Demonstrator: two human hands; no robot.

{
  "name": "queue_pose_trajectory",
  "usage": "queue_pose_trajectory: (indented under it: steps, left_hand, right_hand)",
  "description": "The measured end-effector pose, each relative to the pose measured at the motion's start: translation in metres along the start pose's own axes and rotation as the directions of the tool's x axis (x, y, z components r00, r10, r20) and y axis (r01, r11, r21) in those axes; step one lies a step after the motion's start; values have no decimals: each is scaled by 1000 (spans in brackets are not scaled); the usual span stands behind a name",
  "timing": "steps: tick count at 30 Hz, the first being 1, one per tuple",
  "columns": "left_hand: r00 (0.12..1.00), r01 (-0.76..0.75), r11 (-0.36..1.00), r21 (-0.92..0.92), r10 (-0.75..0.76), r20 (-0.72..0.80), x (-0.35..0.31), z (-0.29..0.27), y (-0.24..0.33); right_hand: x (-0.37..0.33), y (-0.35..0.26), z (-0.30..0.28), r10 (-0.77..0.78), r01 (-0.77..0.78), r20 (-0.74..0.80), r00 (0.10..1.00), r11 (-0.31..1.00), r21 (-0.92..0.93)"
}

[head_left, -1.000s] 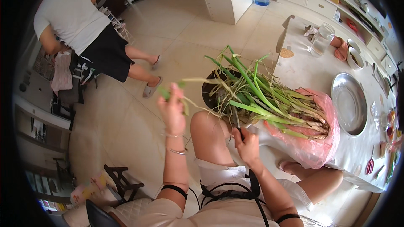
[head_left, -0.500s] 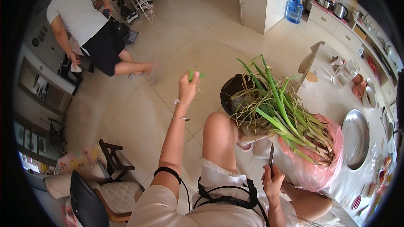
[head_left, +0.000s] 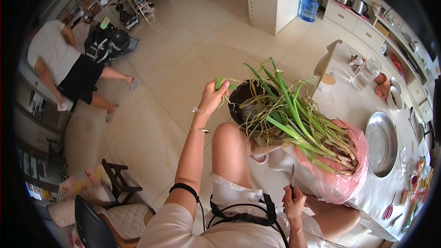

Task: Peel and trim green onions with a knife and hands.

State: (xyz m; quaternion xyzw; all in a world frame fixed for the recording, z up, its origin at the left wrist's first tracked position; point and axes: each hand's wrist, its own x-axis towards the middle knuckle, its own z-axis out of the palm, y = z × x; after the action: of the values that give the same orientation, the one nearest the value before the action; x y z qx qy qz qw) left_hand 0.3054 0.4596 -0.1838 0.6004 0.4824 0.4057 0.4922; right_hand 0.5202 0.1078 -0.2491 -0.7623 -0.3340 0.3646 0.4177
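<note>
My left hand (head_left: 214,95) is raised beyond my bent knee, its fingers closed round a green onion leaf scrap (head_left: 225,85) with wilted strands hanging from it. Just to its right is a dark bin (head_left: 237,105), its inside partly covered by drooping leaves. In my right hand (head_left: 294,200), low over my lap, a small knife (head_left: 293,174) points away from me, blade up. A large bunch of green onions (head_left: 317,133) lies across the table edge, roots toward the right and leaves toward the bin. Under the roots is a pink plastic bag (head_left: 337,192).
A round metal basin (head_left: 382,144) sits on the table (head_left: 342,98), with a glass jar (head_left: 367,72) and bowls farther back. At the lower left stands a padded chair (head_left: 121,218). Another person (head_left: 64,59) walks at the far left, beside a scooter (head_left: 108,41).
My left hand has moved right, closer to the bin, still holding the leaf scrap. The other person has stepped farther left. My right hand keeps the knife low, and the view has shifted slightly.
</note>
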Motion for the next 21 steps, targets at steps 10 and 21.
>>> queue_pose_trajectory:
  steps: [10, 21]
  left_hand:
    - [995, 7, 999, 32, -10, 102, -9, 6, 33]
    - [988, 55, 927, 371, -104, 115, 74, 51, -75]
  right_hand:
    - [6, 8, 2, -128, 127, -8, 992, 991, -32]
    - [3, 5, -3, -15, 14, -17, 1000, 1000, -15]
